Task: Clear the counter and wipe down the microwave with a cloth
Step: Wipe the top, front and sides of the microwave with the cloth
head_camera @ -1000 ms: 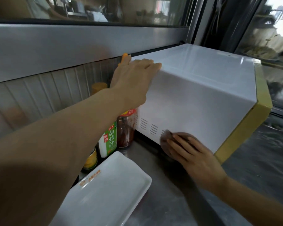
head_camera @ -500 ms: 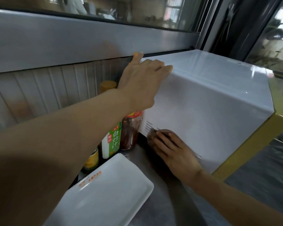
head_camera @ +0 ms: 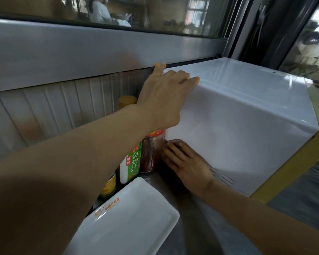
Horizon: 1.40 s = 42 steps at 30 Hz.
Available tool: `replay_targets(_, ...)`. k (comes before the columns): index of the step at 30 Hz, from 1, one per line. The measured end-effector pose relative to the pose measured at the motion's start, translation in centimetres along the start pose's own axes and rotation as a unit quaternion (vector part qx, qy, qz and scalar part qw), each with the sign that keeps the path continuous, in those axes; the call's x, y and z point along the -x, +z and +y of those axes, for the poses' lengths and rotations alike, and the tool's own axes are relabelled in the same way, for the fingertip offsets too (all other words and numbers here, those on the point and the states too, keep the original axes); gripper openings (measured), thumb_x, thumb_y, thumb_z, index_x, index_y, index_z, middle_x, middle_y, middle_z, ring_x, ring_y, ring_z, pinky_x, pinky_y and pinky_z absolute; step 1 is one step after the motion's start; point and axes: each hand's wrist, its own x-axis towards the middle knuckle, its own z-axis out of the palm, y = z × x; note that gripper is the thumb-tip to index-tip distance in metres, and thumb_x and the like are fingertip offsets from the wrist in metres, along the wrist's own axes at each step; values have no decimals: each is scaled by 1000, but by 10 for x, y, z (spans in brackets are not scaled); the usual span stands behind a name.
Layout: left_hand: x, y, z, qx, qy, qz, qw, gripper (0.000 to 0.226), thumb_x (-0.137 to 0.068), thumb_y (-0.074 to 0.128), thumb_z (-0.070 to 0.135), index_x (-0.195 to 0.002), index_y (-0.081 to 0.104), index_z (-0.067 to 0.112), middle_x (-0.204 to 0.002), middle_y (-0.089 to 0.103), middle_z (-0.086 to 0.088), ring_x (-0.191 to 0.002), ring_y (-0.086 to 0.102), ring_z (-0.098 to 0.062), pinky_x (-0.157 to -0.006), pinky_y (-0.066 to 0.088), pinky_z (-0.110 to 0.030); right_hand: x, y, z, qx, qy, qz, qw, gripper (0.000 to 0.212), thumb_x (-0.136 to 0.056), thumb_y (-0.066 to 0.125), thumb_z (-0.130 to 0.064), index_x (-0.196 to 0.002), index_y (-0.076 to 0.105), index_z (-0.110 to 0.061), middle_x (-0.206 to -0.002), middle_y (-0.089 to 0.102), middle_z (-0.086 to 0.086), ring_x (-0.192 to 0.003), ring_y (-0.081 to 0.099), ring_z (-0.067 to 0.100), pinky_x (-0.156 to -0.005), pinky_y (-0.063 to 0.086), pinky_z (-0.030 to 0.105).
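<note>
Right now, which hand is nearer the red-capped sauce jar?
Right. The right hand presses the cloth low on the microwave side, right beside the jar; the left hand rests above on the top edge.

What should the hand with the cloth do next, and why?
Probably slide back along the side, toward the yellow front. The right hand presses the brown cloth at the rear bottom corner of the white microwave, beside the red sauce jar, so no side remains that way. The left hand steadies the top.

Dim daylight, glare (microwave (head_camera: 247, 111) top), warped edges
</note>
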Motion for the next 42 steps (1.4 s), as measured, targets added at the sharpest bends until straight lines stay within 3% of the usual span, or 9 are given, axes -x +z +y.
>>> replay_targets(4,-2,-3,-2,1,2,-13,1000,78,-80,60,20,-148,23,22,-149,33,-2,-134,35,-21,-117,0,-44,24,-4,13,-12,17,23,999,63,-94,37,-24,-147,5,-13,-158,6,11,-145,-1,33,-109,-21,47)
replay_targets(9,-6,-4,-8,-18,5,-17,1000,74,-82,56,18,-147,23,27,-150,33,1,-135,36,-20,-117,0,-44,-5,-15,11,7,12,5,1000,60,-97,24,-27,-150,0,-11,-158,-9,15,-142,-18,36,-101,-33,50)
replay_targets(16,-10,-18,-9,-20,9,-74,997,79,-81,59,18,-149,19,28,-153,30,3,-136,33,-17,-116,3,-43,0,-42,30,4,44,28,999,61,-97,28,-27,-151,0,-19,-159,-4,7,-146,-11,29,-107,-29,47)
replay_targets(22,-14,-30,-14,59,0,-86,995,57,-81,53,19,-137,42,24,-139,48,1,-130,42,-21,-115,4,-45,9,-83,82,-12,188,209,960,58,-82,51,-20,-140,42,-15,-149,38,12,-141,27,31,-116,3,49)
replay_targets(25,-16,-29,-15,50,-11,-95,994,65,-77,57,10,-138,40,26,-140,47,3,-131,41,-19,-115,4,-45,4,-71,67,6,141,160,977,60,-86,36,-22,-145,32,-15,-153,29,12,-143,21,33,-116,-6,50)
replay_targets(30,-16,-27,-8,32,-13,-91,995,68,-76,59,8,-138,38,25,-139,46,2,-127,44,-19,-115,10,-45,13,-24,21,16,19,13,1000,67,-97,29,-27,-149,-10,-10,-157,-14,15,-142,-20,35,-101,-32,48)
replay_targets(33,-15,-24,-3,16,-14,-84,996,66,-77,60,12,-138,37,22,-138,46,1,-128,44,-20,-113,15,-44,46,-16,21,-3,12,2,1000,67,-97,35,-26,-149,-4,-12,-158,-8,13,-143,-17,32,-105,-30,48)
replay_targets(37,-12,-21,0,-2,-15,-77,997,67,-78,60,15,-140,35,20,-141,43,0,-131,41,-19,-114,12,-45,95,-24,31,-61,75,17,995,75,-69,70,-23,-138,42,-12,-150,33,9,-140,23,27,-116,4,43)
replay_targets(42,-9,-14,2,-1,-23,-60,998,69,-79,61,16,-142,32,19,-144,39,0,-132,39,-18,-116,8,-46,69,-21,25,-27,65,48,996,74,-78,63,-25,-143,31,-10,-150,34,12,-141,26,30,-117,-1,48)
